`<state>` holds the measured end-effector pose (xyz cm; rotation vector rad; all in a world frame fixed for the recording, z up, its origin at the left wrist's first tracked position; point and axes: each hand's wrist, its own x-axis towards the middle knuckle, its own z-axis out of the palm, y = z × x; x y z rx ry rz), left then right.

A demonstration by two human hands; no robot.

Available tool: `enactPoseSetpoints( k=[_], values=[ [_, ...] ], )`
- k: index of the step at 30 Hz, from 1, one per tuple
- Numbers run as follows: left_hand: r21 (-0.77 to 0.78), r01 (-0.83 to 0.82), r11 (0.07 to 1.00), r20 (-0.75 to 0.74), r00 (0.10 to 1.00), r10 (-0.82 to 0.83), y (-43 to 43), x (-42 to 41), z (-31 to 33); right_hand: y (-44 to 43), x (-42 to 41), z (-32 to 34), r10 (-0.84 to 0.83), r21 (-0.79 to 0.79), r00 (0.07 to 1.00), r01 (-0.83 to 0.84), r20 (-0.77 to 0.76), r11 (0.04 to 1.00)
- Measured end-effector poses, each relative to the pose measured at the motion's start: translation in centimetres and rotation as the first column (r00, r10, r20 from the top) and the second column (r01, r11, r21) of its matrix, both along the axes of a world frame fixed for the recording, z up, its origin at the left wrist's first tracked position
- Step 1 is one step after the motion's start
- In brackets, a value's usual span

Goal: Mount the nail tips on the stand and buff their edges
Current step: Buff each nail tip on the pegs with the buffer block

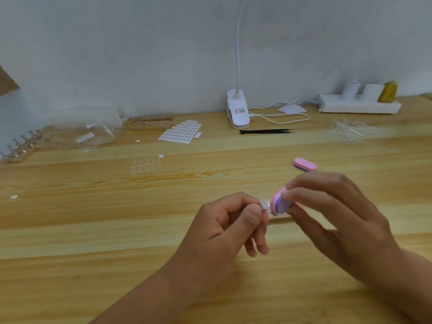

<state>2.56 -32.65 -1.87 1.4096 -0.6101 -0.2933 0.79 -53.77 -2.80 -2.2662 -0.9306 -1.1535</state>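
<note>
- Clear nail tip (264, 204): mostly hidden behind the thumb and forefinger of the left hand (224, 230), which pinches it; outline unreadable.
- Pink-and-purple buffer block (279, 202): right end covered by the fingers of the right hand (339, 218), which grips it; blurred.
- Small metal piece (275, 213), just below the block: too small to identify.
- White clip lamp (238, 108), far centre: neck cut by the top edge; label print illegible.
- Wooden stand with metal clips (21, 146), far left: blurred, cut by the left edge.
- Clear plastic bags (93, 134), far left: hazy, labels illegible.

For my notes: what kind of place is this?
Probably a small nail-craft workbench: pale wooden tabletop, white clip-on gooseneck lamp, white sheet of oval adhesive tabs, pink-and-purple buffer block.
</note>
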Motion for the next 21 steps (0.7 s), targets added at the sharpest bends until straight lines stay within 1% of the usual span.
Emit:
enactPoseSetpoints(
  k=[3,5,7,10,12,14,17,19,21],
  values=[
    [-0.02,-0.039,0.999,-0.027,0.999,0.039,0.2,0.5,-0.1,-0.4,0.5,0.0,-0.034,0.056,0.999,0.035,-0.028,0.998],
    [-0.034,-0.053,0.998,-0.027,0.998,0.052,0.3,0.6,-0.2,-0.3,0.3,-0.1,-0.015,0.028,1.0,0.015,-0.013,0.999],
    [-0.019,-0.106,0.994,0.022,0.994,0.107,0.3,0.6,-0.4,-0.5,0.1,0.0,-0.001,-0.023,1.0,0.001,0.007,1.0],
    [-0.013,-0.182,0.983,0.065,0.981,0.183,0.2,0.8,-0.5,-0.8,0.2,0.4,-0.031,-0.02,0.999,0.031,0.012,0.999],
    [-0.012,-0.175,0.984,0.065,0.982,0.176,0.2,0.8,-0.6,-0.6,0.1,0.6,-0.052,0.02,0.999,0.052,0.015,0.998],
    [0.009,-0.173,0.985,0.081,0.982,0.171,0.2,0.7,-0.6,0.0,-0.3,0.6,-0.019,0.051,1.0,0.018,0.019,0.999],
    [0.021,-0.165,0.986,0.138,0.977,0.161,0.1,0.4,-0.5,1.0,-0.9,0.4,0.044,0.0,0.997,-0.044,0.058,0.999],
    [0.027,-0.169,0.985,0.14,0.976,0.164,0.0,0.1,-0.5,0.7,-0.7,0.4,0.025,-0.03,0.997,-0.022,0.079,0.999],
    [0.055,-0.18,0.982,0.124,0.977,0.172,0.1,0.0,-0.6,0.0,-0.3,0.5,-0.008,-0.022,0.997,0.01,0.072,1.0]
  ],
)
